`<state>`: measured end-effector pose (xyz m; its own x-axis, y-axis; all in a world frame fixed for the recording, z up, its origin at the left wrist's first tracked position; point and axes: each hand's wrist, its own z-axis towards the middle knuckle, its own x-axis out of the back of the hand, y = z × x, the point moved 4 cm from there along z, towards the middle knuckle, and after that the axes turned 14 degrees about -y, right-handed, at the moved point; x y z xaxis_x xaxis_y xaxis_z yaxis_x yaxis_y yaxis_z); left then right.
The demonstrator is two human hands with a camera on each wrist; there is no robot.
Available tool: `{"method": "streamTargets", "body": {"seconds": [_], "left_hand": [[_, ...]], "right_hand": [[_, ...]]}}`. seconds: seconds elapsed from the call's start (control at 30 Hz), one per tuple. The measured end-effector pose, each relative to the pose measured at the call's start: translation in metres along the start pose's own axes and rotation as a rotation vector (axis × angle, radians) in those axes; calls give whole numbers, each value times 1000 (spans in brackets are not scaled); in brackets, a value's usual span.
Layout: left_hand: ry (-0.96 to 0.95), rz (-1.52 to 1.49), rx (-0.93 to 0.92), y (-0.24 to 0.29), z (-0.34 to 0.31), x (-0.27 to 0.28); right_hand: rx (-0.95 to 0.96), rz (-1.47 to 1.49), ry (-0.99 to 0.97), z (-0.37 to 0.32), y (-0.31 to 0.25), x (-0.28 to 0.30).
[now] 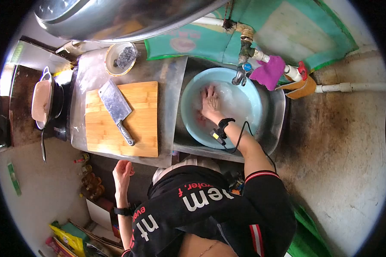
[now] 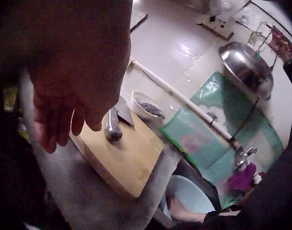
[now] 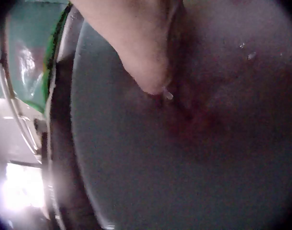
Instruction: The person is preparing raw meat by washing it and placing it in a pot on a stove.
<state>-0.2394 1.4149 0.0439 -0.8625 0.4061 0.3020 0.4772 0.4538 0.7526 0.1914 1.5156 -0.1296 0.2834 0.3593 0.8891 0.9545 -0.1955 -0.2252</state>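
Observation:
My right hand (image 1: pixel 210 104) reaches down into a light blue basin (image 1: pixel 188 126) of cloudy water, fingertips under the surface. Beside the thumb a reddish patch (image 1: pixel 200 116) shows through the water. In the right wrist view the same reddish shape (image 3: pixel 194 124) lies blurred below the hand (image 3: pixel 146 62); I cannot tell whether the fingers grip it. My left hand (image 1: pixel 123 170) hangs loosely in front of the counter edge, holding nothing. Nearest to it is a wooden cutting board (image 1: pixel 143 128), with a cleaver (image 1: pixel 115 102) lying on top, handle toward me.
A bowl (image 1: pixel 109 60) with a steel-wool-like scrubber (image 1: pixel 127 57) stands behind the board. The basin sits in a metal sink (image 1: pixel 278 124), under a faucet (image 1: pixel 240 76). A purple cloth (image 1: pixel 270 73) hangs on the pipe. At far left, a pan (image 1: pixel 58 100) rests on the stove.

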Motion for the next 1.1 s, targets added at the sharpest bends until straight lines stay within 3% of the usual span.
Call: {"method": "streamTargets", "body": {"seconds": [0.03, 0.23, 0.33, 0.47, 0.6, 0.7, 0.73, 0.77, 0.8, 0.83, 0.93, 1.0, 1.1], "left_hand": [[-4, 5, -10, 2, 2, 0], [-4, -11, -40, -5, 1, 3], [15, -4, -5, -13, -3, 4], [4, -29, 48, -29, -8, 3], [-20, -34, 27, -16, -1, -3], [-35, 72, -8, -5, 5, -3], [-34, 57, -24, -2, 4, -1], [-30, 38, -42, 0, 2, 0], [-23, 16, -58, 1, 0, 0], [-9, 15, -36, -1, -4, 1], [7, 29, 1, -10, -13, 9], [17, 38, 28, -13, -15, 8], [8, 31, 26, -11, -15, 4]], "right_hand": [[76, 15, -26, 0, 6, 5], [63, 189, -37, 14, 89, 19], [-1, 199, -402, -27, 97, 27], [144, -27, -210, -106, 35, 23], [269, -239, -136, -80, -5, -19], [306, -39, -171, -39, 7, -24], [337, -65, -113, -34, 9, 6], [260, -11, -185, -22, 19, 19], [339, 61, 5, -11, 35, 21], [307, 137, 21, -5, 44, 38], [131, -59, -34, 2, 71, 69], [79, -11, -21, 10, 77, 57], [68, 4, 159, 5, 44, 28]]}}
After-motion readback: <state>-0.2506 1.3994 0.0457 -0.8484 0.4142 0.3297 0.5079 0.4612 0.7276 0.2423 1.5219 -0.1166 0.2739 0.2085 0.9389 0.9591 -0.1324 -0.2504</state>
